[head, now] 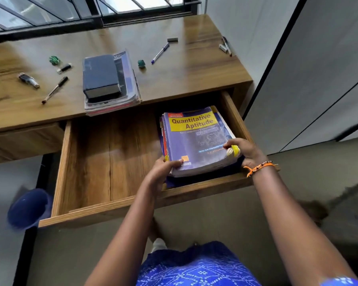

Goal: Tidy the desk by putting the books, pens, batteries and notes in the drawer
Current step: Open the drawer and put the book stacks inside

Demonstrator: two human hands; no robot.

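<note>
A purple "Quantitative Aptitude" book (194, 139) tops a stack of books in the right part of the open wooden drawer (103, 213). My left hand (163, 172) grips the stack's near left corner and my right hand (246, 151) holds its near right corner. On the desk (194, 69) stands a second pile: a thick dark blue book (100, 76) on top of magazines (130, 83). Pens lie loose: a black one (55, 89) at the left, a blue one (160, 53) in the middle, another (227, 46) at the far right. Batteries (29, 80) lie at the left.
Two green crumpled notes (54, 60) (141, 63), a small black item (64, 68) and a grey eraser-like block (172, 39) sit on the desk. A window runs behind the desk, a white wall stands at the right, and a blue round object (28, 207) lies on the floor at the left.
</note>
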